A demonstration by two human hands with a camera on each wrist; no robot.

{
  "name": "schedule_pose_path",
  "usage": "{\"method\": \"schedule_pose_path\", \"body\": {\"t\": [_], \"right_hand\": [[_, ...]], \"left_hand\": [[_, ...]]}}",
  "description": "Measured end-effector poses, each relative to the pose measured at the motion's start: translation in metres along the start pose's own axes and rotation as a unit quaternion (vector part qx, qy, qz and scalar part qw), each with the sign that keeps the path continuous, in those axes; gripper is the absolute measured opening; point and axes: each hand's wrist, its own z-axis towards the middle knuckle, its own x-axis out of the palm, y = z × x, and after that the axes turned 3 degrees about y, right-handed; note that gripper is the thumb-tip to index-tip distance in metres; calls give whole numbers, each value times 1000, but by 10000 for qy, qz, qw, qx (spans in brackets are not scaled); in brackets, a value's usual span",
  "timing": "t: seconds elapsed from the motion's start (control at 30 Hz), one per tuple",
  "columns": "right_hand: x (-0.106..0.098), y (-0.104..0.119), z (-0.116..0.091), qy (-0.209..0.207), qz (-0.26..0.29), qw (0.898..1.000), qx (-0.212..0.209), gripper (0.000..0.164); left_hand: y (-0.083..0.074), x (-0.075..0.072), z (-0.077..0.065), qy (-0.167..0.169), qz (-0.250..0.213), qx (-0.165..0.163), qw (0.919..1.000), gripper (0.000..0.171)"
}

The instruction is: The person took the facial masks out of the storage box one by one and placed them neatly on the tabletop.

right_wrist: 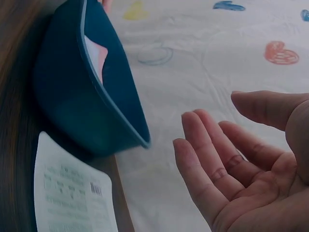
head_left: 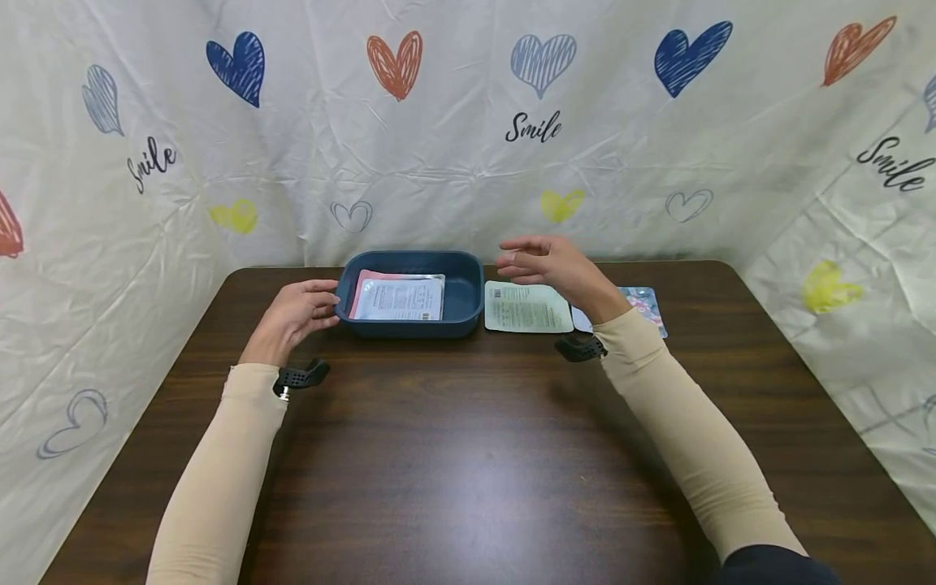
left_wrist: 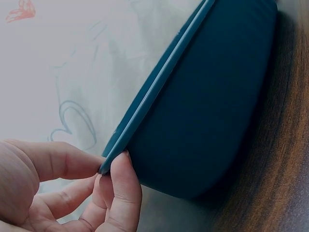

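A dark blue plastic basin (head_left: 464,305) stands near the table's back edge. Inside it lie a white printed sachet (head_left: 400,299) and, partly under that, a pink one (head_left: 368,278). My left hand (head_left: 298,315) pinches the basin's left rim between thumb and fingers, plainly seen in the left wrist view at the rim (left_wrist: 145,104). My right hand (head_left: 544,264) is raised above a pale green sachet (head_left: 528,309), right of the basin. Its fingers are spread loosely and hold nothing; in the right wrist view the palm (right_wrist: 251,193) faces the camera.
Right of the green sachet, a flowered blue sachet (head_left: 647,307) and the edge of a pale one (head_left: 582,320) lie partly hidden by the right forearm. A white cloth (head_left: 453,195) with printed hearts hangs behind the dark wooden table (head_left: 439,455).
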Motion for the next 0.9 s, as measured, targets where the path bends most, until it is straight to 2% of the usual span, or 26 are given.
{"method": "schedule_pose_path", "body": {"t": [0.13,0.3,0.43,0.67,0.9], "right_hand": [[8,0,9,54,245,9997,-2,46],[19,0,18,-103,529,9985,23,48],[27,0,25,-165,600,9981,37,48],[42,1,36,-39,793,9967,137,48],[57,0,47,9,684,9974,222,46]], "left_hand": [[0,-1,0,-17,-3,-16,10000,51],[1,-2,1,-15,22,-13,10000,51],[1,-2,2,-12,22,-9,10000,51],[2,-2,2,-38,51,3,10000,50],[2,-1,1,-3,30,12,10000,51]]}}
